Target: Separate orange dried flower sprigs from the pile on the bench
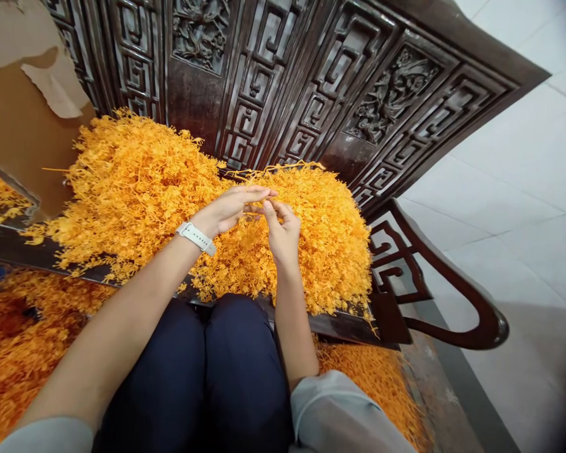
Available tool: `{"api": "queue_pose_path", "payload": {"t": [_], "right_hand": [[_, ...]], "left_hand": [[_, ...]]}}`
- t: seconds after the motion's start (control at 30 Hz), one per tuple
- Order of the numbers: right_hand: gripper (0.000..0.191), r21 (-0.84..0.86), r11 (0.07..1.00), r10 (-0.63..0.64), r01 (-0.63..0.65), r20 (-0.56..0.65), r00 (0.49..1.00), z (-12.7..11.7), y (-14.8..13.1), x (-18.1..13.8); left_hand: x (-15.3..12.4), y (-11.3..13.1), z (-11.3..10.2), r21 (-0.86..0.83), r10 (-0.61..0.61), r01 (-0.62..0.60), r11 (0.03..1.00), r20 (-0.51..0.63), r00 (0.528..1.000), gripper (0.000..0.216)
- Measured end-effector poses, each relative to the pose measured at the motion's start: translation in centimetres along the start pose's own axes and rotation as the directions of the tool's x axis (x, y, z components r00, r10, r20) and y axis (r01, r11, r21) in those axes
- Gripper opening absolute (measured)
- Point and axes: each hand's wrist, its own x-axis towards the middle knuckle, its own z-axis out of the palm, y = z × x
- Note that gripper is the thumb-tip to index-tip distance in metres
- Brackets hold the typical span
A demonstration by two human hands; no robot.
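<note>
My left hand [233, 206], with a pale watch strap [195, 238] on its wrist, reaches in from the left. Its fingers point right and meet the fingertips of my right hand [284, 231]. My right thumb and fingers are drawn together in a pinch. Whatever lies between the fingertips is too small to make out against the yellow behind. Both hands are just above a heap of yellow-orange artificial foliage sprigs [332, 242]. Another heap of the same sprigs [136, 182] lies to the left of my hands.
The heaps rest on a dark wooden bench [344, 324] with a carved back [193, 100] and a curved armrest [488, 330] at right. A torn cardboard box [28, 126] stands at left. More orange foliage [33, 358] lies below, beside my knees [245, 352].
</note>
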Motion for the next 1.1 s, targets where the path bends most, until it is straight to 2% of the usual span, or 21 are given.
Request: {"api": "queue_pose_path", "payload": {"t": [0.1, 0.2, 0.27, 0.3, 0.33, 0.4, 0.43, 0.47, 0.5, 0.53, 0.57, 0.6, 0.63, 0.7, 0.77, 0.83, 0.93, 1.0, 1.1], "right_hand": [[0.026, 0.095, 0.995, -0.028, 0.029, -0.005, 1.000, 0.6, 1.0, 0.2], [0.022, 0.057, 0.989, -0.134, 0.135, -0.024, 0.991, 0.8, 0.9, -0.4], [0.020, 0.112, 0.969, -0.229, 0.221, 0.070, 0.971, 0.6, -0.4, -1.5], [0.019, 0.182, 0.951, -0.278, 0.249, 0.162, 0.947, 0.4, -1.4, -2.2], [0.017, 0.263, 0.929, -0.332, 0.260, 0.284, 0.900, 0.2, -2.5, -2.9], [0.012, 0.408, 0.890, -0.414, 0.204, 0.535, 0.737, -0.3, -4.4, -3.9], [0.010, 0.468, 0.869, -0.446, 0.159, 0.605, 0.659, -0.6, -5.0, -4.1], [0.007, 0.529, 0.841, -0.472, 0.113, 0.615, 0.632, -0.9, -5.3, -4.0], [0.007, 0.586, 0.808, -0.472, 0.070, 0.570, 0.673, -1.2, -5.3, -3.8], [0.012, 0.630, 0.776, -0.421, 0.036, 0.475, 0.773, -1.5, -5.0, -3.3], [0.020, 0.655, 0.756, -0.311, 0.006, 0.351, 0.883, -1.7, -4.4, -2.8], [0.026, 0.656, 0.754, -0.159, -0.029, 0.225, 0.961, -1.8, -3.6, -2.2], [0.030, 0.633, 0.770, 0.006, -0.085, 0.126, 0.992, -1.9, -2.7, -1.7], [0.039, 0.536, 0.817, 0.249, -0.212, 0.004, 0.968, -1.6, -0.9, -1.1], [0.049, 0.399, 0.880, 0.318, -0.258, -0.091, 0.944, -1.1, 0.4, -1.0], [0.042, 0.226, 0.949, 0.252, -0.222, -0.113, 0.961, -0.4, 0.9, -1.3], [0.035, 0.064, 0.993, 0.094, -0.098, 0.064, 0.994, 0.6, 0.6, -1.7], [0.035, 0.078, 0.995, 0.043, -0.056, 0.151, 0.988, 1.1, 0.4, -1.7], [0.029, 0.147, 0.988, 0.032, -0.048, 0.110, 0.993, 1.5, 0.6, -1.4]], "left_hand": [[0.0, -0.1, 0.6, -0.017, -0.004, 0.003, 1.000, -0.038, 0.999, 0.003], [0.0, 0.1, 1.1, -0.037, -0.022, 0.016, 0.999, -0.155, 0.988, 0.021], [0.2, 0.4, 0.8, -0.078, -0.051, 0.031, 0.996, -0.268, 0.962, 0.029], [0.3, 0.5, 0.3, -0.109, -0.066, 0.031, 0.994, -0.335, 0.940, 0.030], [0.4, 0.6, -0.2, -0.146, -0.074, 0.017, 0.989, -0.397, 0.915, 0.029], [0.5, 0.9, -1.5, -0.207, -0.062, -0.045, 0.977, -0.484, 0.873, 0.025], [0.5, 1.0, -2.1, -0.226, -0.042, -0.082, 0.971, -0.494, 0.868, 0.022], [0.5, 1.1, -2.5, -0.246, -0.021, -0.114, 0.963, -0.488, 0.873, 0.018], [0.4, 1.2, -2.8, -0.270, -0.003, -0.138, 0.953, -0.464, 0.886, 0.015], [0.3, 1.3, -2.9, -0.296, 0.005, -0.149, 0.944, -0.437, 0.900, 0.013], [0.2, 1.4, -2.9, -0.321, 0.006, -0.149, 0.935, -0.406, 0.914, 0.012], [0.1, 1.5, -2.7, -0.343, 0.002, -0.141, 0.929, -0.376, 0.927, 0.012], [0.0, 1.6, -2.5, -0.359, -0.004, -0.132, 0.924, -0.354, 0.935, 0.012], [0.0, 1.7, -2.2, -0.364, -0.011, -0.114, 0.924, -0.326, 0.945, 0.012], [0.1, 1.6, -1.9, -0.352, -0.009, -0.104, 0.930, -0.308, 0.951, 0.011], [0.3, 1.4, -1.7, -0.333, 0.008, -0.109, 0.937, -0.291, 0.957, 0.008], [0.6, 0.8, -1.3, -0.306, 0.029, -0.107, 0.946, -0.248, 0.968, 0.006], [0.7, 0.5, -0.8, -0.272, 0.031, -0.093, 0.958, -0.224, 0.974, 0.008], [0.4, 0.4, -0.1, -0.125, 0.033, -0.061, 0.990, -0.215, 0.976, 0.012]]}}
